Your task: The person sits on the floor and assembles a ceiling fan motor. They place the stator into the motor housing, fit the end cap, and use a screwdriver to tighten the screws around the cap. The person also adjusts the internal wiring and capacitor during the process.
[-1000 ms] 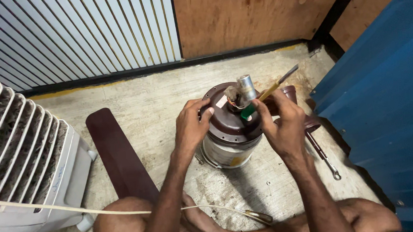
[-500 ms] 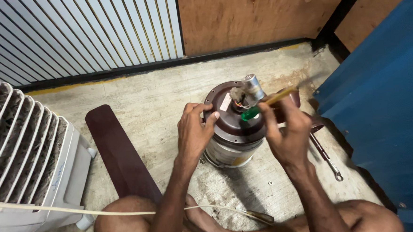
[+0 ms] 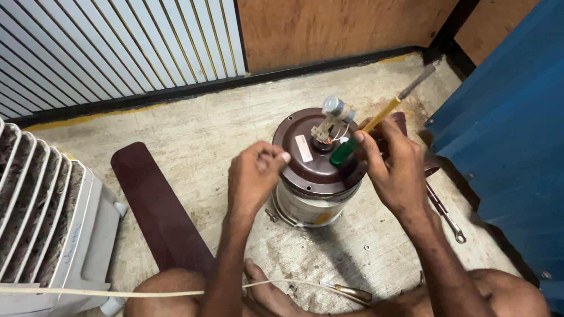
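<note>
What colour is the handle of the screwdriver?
The screwdriver handle is green, with a yellow shaft; head view.

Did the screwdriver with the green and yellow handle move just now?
Yes. The screwdriver in the right hand has swung: its metal tip now points further up toward the blue wall, judged against the brown fan motor, which stayed put.

Even, warm indoor light; soft shadows, sharp focus throughout.
</note>
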